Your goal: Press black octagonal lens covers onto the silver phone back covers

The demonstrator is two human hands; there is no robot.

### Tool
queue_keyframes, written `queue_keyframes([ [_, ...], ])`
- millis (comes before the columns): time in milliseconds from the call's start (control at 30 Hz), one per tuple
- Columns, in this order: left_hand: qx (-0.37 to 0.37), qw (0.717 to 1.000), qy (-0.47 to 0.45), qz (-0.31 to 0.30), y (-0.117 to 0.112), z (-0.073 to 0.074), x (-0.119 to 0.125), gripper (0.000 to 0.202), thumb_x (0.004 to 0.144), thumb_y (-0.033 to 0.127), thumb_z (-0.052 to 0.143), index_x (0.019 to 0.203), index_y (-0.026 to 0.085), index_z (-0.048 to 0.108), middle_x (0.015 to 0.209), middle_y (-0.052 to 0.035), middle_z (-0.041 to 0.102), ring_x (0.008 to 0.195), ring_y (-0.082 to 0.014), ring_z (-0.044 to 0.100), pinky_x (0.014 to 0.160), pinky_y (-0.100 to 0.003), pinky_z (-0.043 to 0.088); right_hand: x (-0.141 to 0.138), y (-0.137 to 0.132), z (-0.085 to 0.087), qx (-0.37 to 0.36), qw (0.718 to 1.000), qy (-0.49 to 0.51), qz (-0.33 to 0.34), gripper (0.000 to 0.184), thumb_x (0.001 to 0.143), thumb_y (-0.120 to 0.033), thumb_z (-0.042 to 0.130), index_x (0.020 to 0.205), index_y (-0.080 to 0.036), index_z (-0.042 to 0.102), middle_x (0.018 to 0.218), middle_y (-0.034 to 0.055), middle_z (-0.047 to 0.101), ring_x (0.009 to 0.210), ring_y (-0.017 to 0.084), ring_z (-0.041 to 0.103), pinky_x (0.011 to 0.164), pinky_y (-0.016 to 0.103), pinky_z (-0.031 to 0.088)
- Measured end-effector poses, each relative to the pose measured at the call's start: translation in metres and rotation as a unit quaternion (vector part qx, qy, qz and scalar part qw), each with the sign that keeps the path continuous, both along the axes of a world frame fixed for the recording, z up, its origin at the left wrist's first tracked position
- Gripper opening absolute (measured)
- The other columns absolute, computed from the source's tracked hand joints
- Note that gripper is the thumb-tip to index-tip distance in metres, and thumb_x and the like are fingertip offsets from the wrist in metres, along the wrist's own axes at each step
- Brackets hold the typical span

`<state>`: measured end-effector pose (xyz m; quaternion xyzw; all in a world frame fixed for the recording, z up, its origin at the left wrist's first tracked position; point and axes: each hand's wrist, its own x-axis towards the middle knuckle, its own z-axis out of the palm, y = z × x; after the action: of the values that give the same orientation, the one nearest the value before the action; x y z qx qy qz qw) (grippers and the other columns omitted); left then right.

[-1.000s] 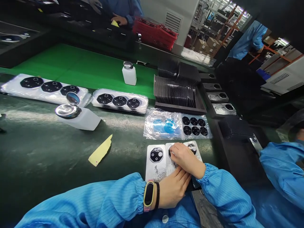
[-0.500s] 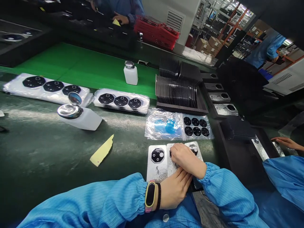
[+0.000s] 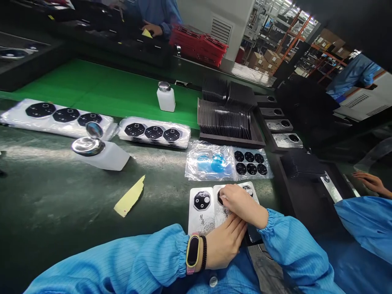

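Three silver phone back covers lie side by side at the table's near edge; the left cover (image 3: 196, 220) shows its black octagonal camera piece (image 3: 202, 200). My left hand (image 3: 223, 241) rests flat across the lower part of the middle and right covers, fingers stretched out. Above it, my right hand (image 3: 243, 205) is bent over the middle cover (image 3: 219, 210), its fingers curled together at that cover's camera piece. Whatever its fingertips pinch, if anything, is hidden. The right cover (image 3: 256, 196) is partly covered by my right hand.
Beyond the covers lie a clear bag (image 3: 202, 161) and a sheet of black octagons (image 3: 251, 162). An open-lidded white bottle (image 3: 110, 156), a yellow paper (image 3: 130, 196) and wrapped stacks (image 3: 153, 134) are leftward. A black tray (image 3: 232, 138) stands behind; a co-worker's hand (image 3: 372, 181) is at right.
Both my hands keep nearly the same place on the covers, the right shifting only slightly. The camera view has moved a little. At the right, the co-worker's hand has moved slightly.
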<state>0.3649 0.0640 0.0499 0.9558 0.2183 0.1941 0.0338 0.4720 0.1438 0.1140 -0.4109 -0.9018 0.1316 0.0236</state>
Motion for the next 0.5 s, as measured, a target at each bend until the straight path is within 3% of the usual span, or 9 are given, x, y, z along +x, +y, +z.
queue_keyframes([
  [67,0.008,1.000,-0.002,0.004,-0.001,-0.003,-0.001,0.050,0.095,0.034,0.040,0.126,-0.003,0.050,0.128,-0.0225,0.059,0.125,-0.0290,0.050,0.107,-0.041,0.033,0.012,-0.001,0.007,-0.048,0.990,0.121,-0.058,0.015,0.084,-0.010,0.049,0.075,-0.020,0.056,0.073,0.0005,0.062,0.066,0.015,0.057,0.064,0.026,0.044],
  [167,0.016,1.000,0.001,0.012,-0.003,-0.004,-0.003,0.051,0.095,0.036,0.040,0.128,-0.002,0.049,0.131,-0.0212,0.057,0.127,-0.0279,0.049,0.106,-0.040,0.033,0.033,-0.005,0.014,-0.116,0.939,0.276,-0.168,0.009,0.083,-0.022,0.054,0.076,-0.021,0.058,0.072,-0.0010,0.063,0.066,0.014,0.058,0.062,0.026,0.045],
  [233,0.022,1.000,-0.003,0.017,-0.005,-0.003,-0.004,0.050,0.095,0.036,0.041,0.127,-0.001,0.049,0.131,-0.0198,0.057,0.127,-0.0273,0.049,0.106,-0.039,0.033,0.047,-0.007,0.015,-0.167,0.888,0.358,-0.237,0.011,0.081,-0.029,0.058,0.074,-0.021,0.058,0.066,-0.0022,0.061,0.062,0.014,0.057,0.060,0.026,0.045],
  [400,0.006,1.000,0.011,0.019,-0.010,0.003,-0.011,0.046,0.097,0.033,0.038,0.128,0.001,0.050,0.133,-0.0166,0.057,0.128,-0.0263,0.048,0.107,-0.040,0.031,0.067,-0.004,0.006,-0.226,0.719,0.560,-0.345,0.028,0.069,-0.044,0.073,0.073,-0.022,0.057,0.067,-0.0029,0.061,0.056,0.011,0.054,0.056,0.026,0.046],
  [500,-0.008,0.999,0.042,0.018,-0.012,0.008,-0.016,0.045,0.099,0.033,0.035,0.129,0.004,0.050,0.135,-0.0132,0.055,0.129,-0.0239,0.047,0.107,-0.038,0.032,0.072,-0.002,-0.001,-0.242,0.661,0.602,-0.376,0.033,0.063,-0.044,0.079,0.072,-0.022,0.056,0.065,-0.0039,0.059,0.052,0.009,0.050,0.052,0.024,0.043],
])
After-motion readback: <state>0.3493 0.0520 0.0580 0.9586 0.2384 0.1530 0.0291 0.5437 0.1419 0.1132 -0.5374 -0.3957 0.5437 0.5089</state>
